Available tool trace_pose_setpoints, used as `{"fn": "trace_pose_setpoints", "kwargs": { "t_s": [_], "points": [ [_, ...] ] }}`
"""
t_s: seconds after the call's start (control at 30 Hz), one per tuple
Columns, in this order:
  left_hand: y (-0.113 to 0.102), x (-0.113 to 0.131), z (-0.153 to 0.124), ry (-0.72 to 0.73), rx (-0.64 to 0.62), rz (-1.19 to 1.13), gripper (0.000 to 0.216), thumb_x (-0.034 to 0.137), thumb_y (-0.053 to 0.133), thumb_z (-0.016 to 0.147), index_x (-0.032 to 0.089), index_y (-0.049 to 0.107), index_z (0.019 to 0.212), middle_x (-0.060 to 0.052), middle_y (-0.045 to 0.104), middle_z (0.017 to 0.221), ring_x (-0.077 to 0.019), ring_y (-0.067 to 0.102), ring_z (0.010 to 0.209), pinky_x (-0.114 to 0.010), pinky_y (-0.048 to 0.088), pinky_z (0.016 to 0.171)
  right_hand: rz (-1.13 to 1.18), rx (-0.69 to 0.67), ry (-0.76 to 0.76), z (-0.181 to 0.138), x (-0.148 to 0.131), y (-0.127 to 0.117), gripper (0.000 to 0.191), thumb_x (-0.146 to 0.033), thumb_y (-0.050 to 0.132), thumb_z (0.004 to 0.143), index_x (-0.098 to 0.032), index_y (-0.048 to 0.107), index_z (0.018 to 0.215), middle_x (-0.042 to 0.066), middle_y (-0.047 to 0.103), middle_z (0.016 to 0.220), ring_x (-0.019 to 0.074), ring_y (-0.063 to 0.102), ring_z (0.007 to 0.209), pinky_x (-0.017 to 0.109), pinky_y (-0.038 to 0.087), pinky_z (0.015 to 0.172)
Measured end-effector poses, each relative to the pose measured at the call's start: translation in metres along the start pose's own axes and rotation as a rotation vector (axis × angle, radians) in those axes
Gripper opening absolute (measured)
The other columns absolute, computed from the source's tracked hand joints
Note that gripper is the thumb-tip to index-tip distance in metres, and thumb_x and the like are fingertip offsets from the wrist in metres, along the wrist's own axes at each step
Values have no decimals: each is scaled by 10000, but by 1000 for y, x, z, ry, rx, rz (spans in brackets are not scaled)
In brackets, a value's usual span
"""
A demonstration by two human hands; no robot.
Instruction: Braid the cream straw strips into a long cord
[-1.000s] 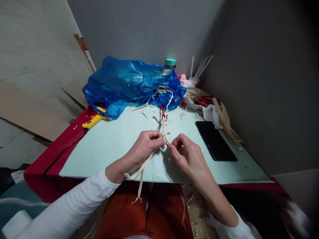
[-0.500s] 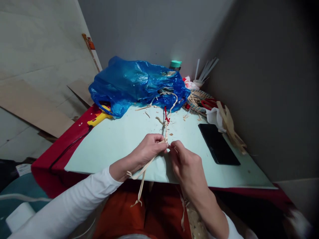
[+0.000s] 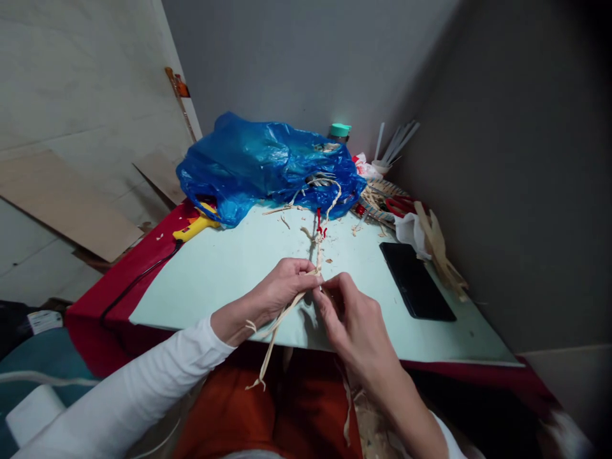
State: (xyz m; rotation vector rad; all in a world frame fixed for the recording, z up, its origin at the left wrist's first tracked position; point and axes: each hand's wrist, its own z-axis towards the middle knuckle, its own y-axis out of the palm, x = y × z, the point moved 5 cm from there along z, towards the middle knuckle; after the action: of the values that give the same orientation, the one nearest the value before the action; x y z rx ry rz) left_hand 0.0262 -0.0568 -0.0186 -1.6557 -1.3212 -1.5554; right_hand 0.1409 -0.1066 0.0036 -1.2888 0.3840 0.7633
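A pale plant-fibre braid (image 3: pixel 319 253) stretches from the blue bag toward me over the pale green table sheet. My left hand (image 3: pixel 285 287) is closed on its near end, thumb and fingers pinched together. Loose fibre strands (image 3: pixel 273 340) hang from under that hand past the table edge. My right hand (image 3: pixel 351 312) meets the left at the braid's end, its thumb and forefinger pinching there; the bit of strand between them is mostly hidden. A red tie (image 3: pixel 319 223) is fastened around the far part of the braid.
Behind lies a crumpled blue plastic bag (image 3: pixel 268 169). A yellow corded tool (image 3: pixel 197 224) rests at the left. On the right are a black phone (image 3: pixel 417 280), a woven basket (image 3: pixel 382 191) with red-handled scissors (image 3: pixel 400 205), and flat fibre strips (image 3: pixel 437 245). A green-lidded bottle (image 3: pixel 340 131) stands behind.
My right hand has shifted slightly left, its thumb now extended toward the left fingertips. The left hand keeps its grip. The whole view has moved a little.
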Motion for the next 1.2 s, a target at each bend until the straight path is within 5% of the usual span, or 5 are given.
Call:
{"fn": "trace_pose_setpoints", "kwargs": {
  "t_s": [0.2,0.47,0.6,0.97,1.2],
  "points": [
    [3,4,-5,114,-57,47,160,295,591,814,148,572,754,-2,591,580,-149,583,524,-277,453,561,567,-222,134,18,13,15,314,-421,411,956,-179,519,1124,2,611,732,133,567,592,258,449,603],
    [-16,6,-21,280,248,584,193,313,591,833,153,696,811,-31,657,795,-168,562,769,-265,405,702,519,-59,183,16,13,21,302,-397,426,937,-183,599,812,9,580,712,142,509,666,237,389,599],
    [-7,11,-29,374,252,836,200,234,511,874,166,684,802,-38,613,813,-176,548,792,-278,394,746,409,43,176,19,11,21,380,-424,417,929,-175,586,697,11,580,651,151,507,647,259,393,658],
    [-21,27,-32,344,361,860,201,255,548,865,182,700,755,-47,684,786,-181,597,747,-284,408,715,314,141,186,17,8,24,368,-397,465,899,-166,636,669,17,608,639,148,505,627,249,388,635],
    [9,27,-49,561,513,1285,226,155,493,894,169,692,789,-70,636,773,-163,593,662,-271,441,627,379,73,177,18,9,23,378,-420,475,889,-171,587,627,-8,493,555,135,416,564,248,316,556]
  ]
}}
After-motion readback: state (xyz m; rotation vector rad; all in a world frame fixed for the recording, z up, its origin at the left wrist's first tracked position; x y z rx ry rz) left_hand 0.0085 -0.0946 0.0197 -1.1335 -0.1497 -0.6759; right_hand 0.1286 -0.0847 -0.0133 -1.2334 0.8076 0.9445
